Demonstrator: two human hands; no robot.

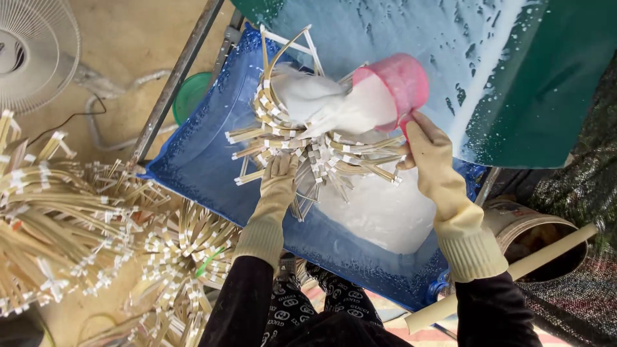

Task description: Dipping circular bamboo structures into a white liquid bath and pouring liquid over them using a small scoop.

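My left hand (277, 183), in a yellowish rubber glove, grips a bundle of curved bamboo strips (308, 144) from below, over a blue tub. My right hand (430, 157), gloved the same way, holds a pink plastic scoop (400, 83) by its handle, tilted toward the bundle. Thick white liquid (324, 106) pours from the scoop onto the strips. More white liquid (379, 212) pools in the tub beneath.
The blue tub (205, 160) sits tilted on a metal frame (173, 80). Piles of taped bamboo strip bundles (71, 225) lie on the left. A fan (35, 51), a green bucket (191, 96), a green splattered sheet (546, 96), a rusty bucket (546, 238) and a pale pole (508, 273) surround.
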